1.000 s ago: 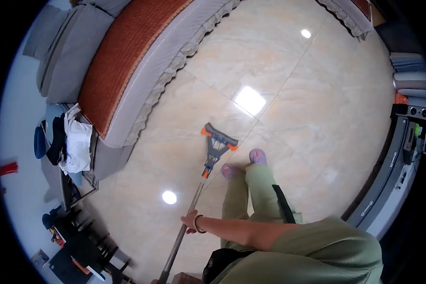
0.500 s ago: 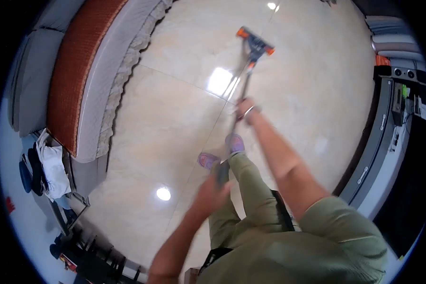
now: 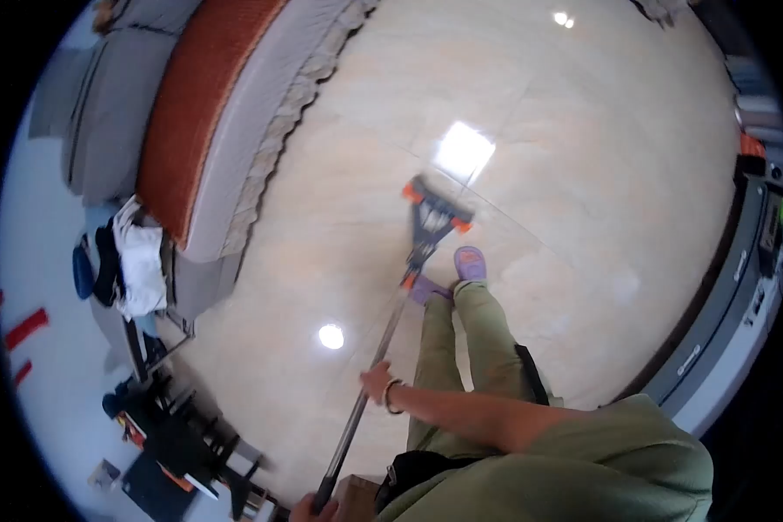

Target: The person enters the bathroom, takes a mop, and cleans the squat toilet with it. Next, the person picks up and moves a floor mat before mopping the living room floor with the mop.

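My right hand (image 3: 378, 383), with a bracelet at the wrist, is wrapped round the middle of the metal pole of a mop (image 3: 381, 348). At the bottom edge, my left hand (image 3: 313, 509) is closed around the dark grip at the pole's upper end, partly cut off by the frame. The mop head (image 3: 435, 213), dark grey with orange ends, rests on the tiled floor just ahead of my feet. I stand in purple slippers (image 3: 470, 264), and the mop's lower end hides part of the left one.
A sofa (image 3: 187, 130) with an orange-brown cover and ruffled skirt runs along the left. White and dark cloths (image 3: 141, 261) hang near its end. Black furniture (image 3: 183, 444) stands at lower left, a grey drawer cabinet (image 3: 705, 322) on the right. Lights reflect off the floor (image 3: 322, 217).
The mop head has come back toward my feet from farther out. Both hands have moved down and left with the pole, the left one reaching the bottom edge. The view has shifted.
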The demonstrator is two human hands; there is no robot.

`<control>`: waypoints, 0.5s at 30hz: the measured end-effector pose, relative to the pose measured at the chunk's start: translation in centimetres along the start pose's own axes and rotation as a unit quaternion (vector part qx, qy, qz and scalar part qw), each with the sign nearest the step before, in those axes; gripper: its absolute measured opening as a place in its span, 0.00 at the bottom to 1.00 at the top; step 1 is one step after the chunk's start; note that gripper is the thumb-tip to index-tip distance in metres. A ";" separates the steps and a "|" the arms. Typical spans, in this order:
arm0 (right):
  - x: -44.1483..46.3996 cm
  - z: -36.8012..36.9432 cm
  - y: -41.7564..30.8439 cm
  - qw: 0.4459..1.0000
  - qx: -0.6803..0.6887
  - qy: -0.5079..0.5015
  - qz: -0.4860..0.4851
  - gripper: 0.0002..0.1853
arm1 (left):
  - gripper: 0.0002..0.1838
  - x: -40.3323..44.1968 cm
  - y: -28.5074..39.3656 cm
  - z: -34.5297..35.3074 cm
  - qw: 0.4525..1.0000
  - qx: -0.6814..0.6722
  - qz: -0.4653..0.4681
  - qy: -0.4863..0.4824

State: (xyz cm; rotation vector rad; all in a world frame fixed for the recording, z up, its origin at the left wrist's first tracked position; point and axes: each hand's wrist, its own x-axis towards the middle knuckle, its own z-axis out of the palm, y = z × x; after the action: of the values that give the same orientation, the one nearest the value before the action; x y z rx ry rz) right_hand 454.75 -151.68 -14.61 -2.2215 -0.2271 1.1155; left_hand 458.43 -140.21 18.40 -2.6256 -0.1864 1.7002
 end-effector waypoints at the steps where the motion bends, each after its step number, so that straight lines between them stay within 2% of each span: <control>1: -0.1 1.2 -2.5 0.988 0.136 0.036 -0.058 0.16 | 0.17 -3.9 0.1 -0.6 0.996 0.074 -0.024 0.036; 2: 0.2 2.4 -4.5 0.954 0.268 0.068 -0.114 0.15 | 0.15 -8.1 7.0 -2.6 0.995 -0.035 -0.077 0.045; 3: 0.6 1.9 -5.8 0.890 0.446 -0.032 -0.085 0.13 | 0.14 -10.7 13.3 -3.9 0.980 -0.146 -0.127 0.055; 4: -0.8 -0.4 -6.3 0.805 0.589 -0.069 0.018 0.11 | 0.11 -10.4 8.3 -2.9 0.994 0.012 -0.050 0.093; 5: -2.4 -3.5 -6.3 0.687 0.708 -0.104 0.124 0.09 | 0.09 -11.5 13.5 -4.0 0.985 -0.085 -0.120 0.092; 6: -2.6 -4.4 -6.0 0.693 0.703 -0.107 0.118 0.09 | 0.09 -11.4 11.5 -3.8 0.986 -0.061 -0.131 0.086; 7: -2.9 -4.7 -5.4 0.661 0.732 -0.074 0.145 0.08 | 0.08 -10.7 9.1 -3.7 0.986 -0.038 -0.142 0.075; 8: -3.6 -4.5 -5.0 0.627 0.758 -0.044 0.175 0.08 | 0.08 -10.2 8.1 -3.9 0.993 0.006 -0.100 0.055; 9: -2.1 -2.3 -3.5 0.836 0.532 0.106 0.084 0.08 | 0.07 -9.4 7.3 -4.0 0.997 0.046 -0.059 0.037; 10: -0.8 -0.2 -1.9 0.940 0.241 0.239 -0.030 0.09 | 0.11 -7.3 5.6 -3.5 0.998 0.030 -0.003 0.047; 11: -0.9 -0.8 1.1 0.947 0.152 0.280 -0.041 0.08 | 0.14 -4.8 3.8 -2.4 0.997 0.014 0.049 0.060; 12: 1.2 1.5 5.6 0.932 0.162 0.321 -0.038 0.07 | 0.14 -1.9 4.4 -1.9 0.998 0.011 0.063 0.029; 13: -1.3 -3.2 9.1 0.938 0.221 0.259 0.061 0.06 | 0.15 0.6 6.3 -1.4 0.994 -0.003 0.106 0.027; 14: -1.3 -3.8 14.0 0.955 0.174 0.235 0.044 0.06 | 0.16 3.1 8.3 -0.9 0.992 0.016 0.122 -0.012; 15: -3.2 -6.7 17.0 0.960 -0.028 0.267 0.085 0.09 | 0.17 6.0 9.7 0.4 0.979 0.003 0.202 -0.014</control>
State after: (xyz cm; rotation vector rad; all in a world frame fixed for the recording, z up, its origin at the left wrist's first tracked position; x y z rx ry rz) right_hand 455.79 -169.40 -19.93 -2.5348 0.1660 0.5558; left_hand 461.38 -149.26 12.07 -2.7786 0.3779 1.8329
